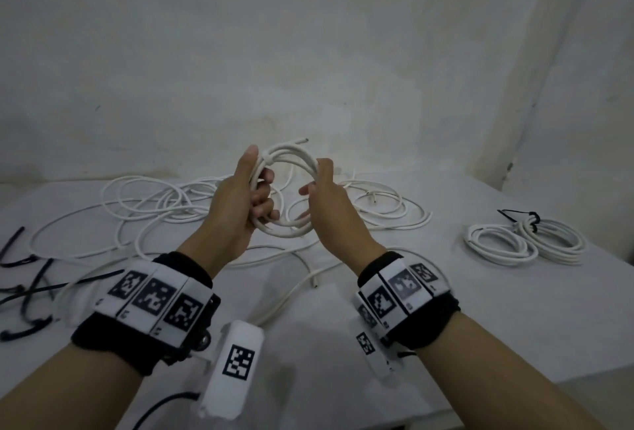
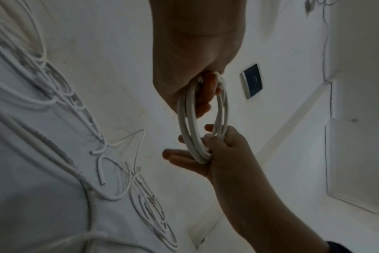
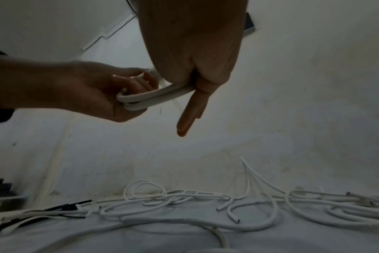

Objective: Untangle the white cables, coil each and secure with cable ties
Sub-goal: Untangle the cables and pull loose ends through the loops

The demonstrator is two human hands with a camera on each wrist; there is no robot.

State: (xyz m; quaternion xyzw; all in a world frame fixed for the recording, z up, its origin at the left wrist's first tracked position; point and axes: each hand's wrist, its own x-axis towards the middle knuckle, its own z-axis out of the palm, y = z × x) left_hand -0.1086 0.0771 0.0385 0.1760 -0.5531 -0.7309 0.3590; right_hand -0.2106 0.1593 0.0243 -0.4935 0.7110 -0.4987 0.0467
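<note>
I hold a small coil of white cable (image 1: 295, 232) in the air above the table (image 1: 446, 309). My left hand (image 1: 255, 189) grips the coil's left side with its fingers curled through the loops. On the right side, my right hand (image 1: 315, 179) holds the coil in the crook of the thumb. The left wrist view shows that thumb (image 2: 214, 138) hooked over the coil (image 2: 185, 130) while the fingers stay straight beneath it. One free cable end (image 1: 302, 139) sticks out at the coil's top. In the right wrist view the coil (image 3: 162, 94) runs from the left hand (image 3: 86, 89) into the right hand (image 3: 195, 68).
A loose tangle of white cables (image 1: 178, 196) lies on the table behind and under my hands. Two coiled cables (image 1: 525, 241) bound with a black tie (image 1: 521, 215) sit at the right. Several black cable ties (image 1: 27, 285) lie at the left edge. A wall stands close behind.
</note>
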